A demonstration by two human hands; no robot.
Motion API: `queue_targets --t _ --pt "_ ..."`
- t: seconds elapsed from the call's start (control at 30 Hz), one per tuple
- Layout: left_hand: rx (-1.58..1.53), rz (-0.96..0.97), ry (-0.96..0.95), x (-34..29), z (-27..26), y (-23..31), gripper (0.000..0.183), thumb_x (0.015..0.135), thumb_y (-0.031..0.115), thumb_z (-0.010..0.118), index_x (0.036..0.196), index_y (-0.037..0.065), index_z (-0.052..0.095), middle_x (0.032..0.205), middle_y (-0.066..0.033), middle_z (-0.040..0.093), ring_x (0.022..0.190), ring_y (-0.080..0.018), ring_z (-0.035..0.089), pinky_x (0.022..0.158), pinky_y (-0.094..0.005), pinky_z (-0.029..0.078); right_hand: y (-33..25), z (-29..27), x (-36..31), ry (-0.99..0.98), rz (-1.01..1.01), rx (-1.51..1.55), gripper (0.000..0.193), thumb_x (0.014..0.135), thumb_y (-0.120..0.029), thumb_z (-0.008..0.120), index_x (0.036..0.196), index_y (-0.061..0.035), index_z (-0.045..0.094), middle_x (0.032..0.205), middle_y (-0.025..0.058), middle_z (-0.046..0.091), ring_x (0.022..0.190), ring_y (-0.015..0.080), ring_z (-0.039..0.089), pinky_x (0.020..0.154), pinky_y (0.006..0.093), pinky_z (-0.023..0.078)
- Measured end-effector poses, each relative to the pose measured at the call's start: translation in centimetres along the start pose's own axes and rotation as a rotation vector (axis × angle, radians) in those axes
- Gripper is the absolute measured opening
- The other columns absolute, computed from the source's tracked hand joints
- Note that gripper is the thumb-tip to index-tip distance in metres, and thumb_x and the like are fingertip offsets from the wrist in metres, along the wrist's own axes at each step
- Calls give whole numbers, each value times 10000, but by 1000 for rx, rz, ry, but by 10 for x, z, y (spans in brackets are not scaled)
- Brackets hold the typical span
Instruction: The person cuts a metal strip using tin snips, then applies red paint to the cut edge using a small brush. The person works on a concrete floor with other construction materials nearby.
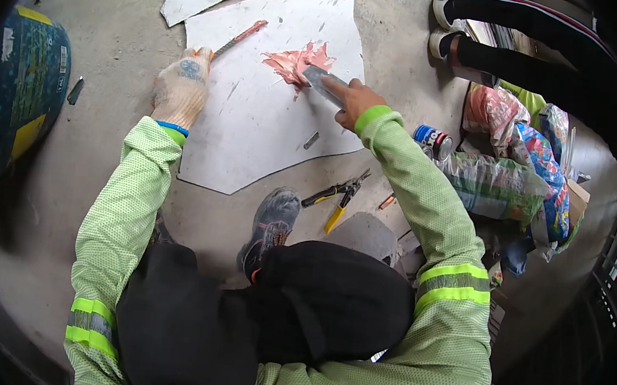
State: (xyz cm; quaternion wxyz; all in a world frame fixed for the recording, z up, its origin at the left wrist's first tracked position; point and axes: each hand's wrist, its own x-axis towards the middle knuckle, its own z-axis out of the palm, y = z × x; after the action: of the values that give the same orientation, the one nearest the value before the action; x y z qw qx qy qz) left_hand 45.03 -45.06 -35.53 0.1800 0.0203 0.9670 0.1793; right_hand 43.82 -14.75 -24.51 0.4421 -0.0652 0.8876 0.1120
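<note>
On the floor before me lies a white sheet with a mound of pink putty spread on its far part. My right hand, bare, grips a flat grey scraper, whose far end rests in the putty. My left hand, in a cream knitted glove, is closed at the sheet's left edge around a thin dark stick. Pink putty coats the stick's far end, which points away to the right. A small grey metal strip lies on the sheet, nearer to me than the scraper.
Black-and-yellow snips lie near my shoe. Cans and full plastic bags stand on the right. A dark blue-green drum is at left. Another person's legs show at upper right.
</note>
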Motion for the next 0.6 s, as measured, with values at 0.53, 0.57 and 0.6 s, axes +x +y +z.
queue_targets --t 0.53,0.57,0.6 --pt "82 107 124 3 12 -3 189 972 161 498 1128 106 589 1058 -143 656 940 -335 668 781 -437 548 27 63 -29 -233 -29 1909 457 930 -222 339 1315 9 425 1014 261 649 812 310 691 655 399 602" --pt "86 118 135 3 10 2 188 968 160 503 1123 101 591 1052 -143 657 939 -333 668 781 -433 549 19 68 -35 -197 -41 1944 441 930 -233 332 1276 15 447 1015 267 650 803 320 690 665 419 603" --pt "98 118 148 1 6 3 186 965 159 508 1119 96 592 1047 -142 659 937 -331 668 782 -428 549 12 73 -40 -174 -106 2072 445 928 -220 296 1276 9 450 991 252 654 783 309 682 656 420 603"
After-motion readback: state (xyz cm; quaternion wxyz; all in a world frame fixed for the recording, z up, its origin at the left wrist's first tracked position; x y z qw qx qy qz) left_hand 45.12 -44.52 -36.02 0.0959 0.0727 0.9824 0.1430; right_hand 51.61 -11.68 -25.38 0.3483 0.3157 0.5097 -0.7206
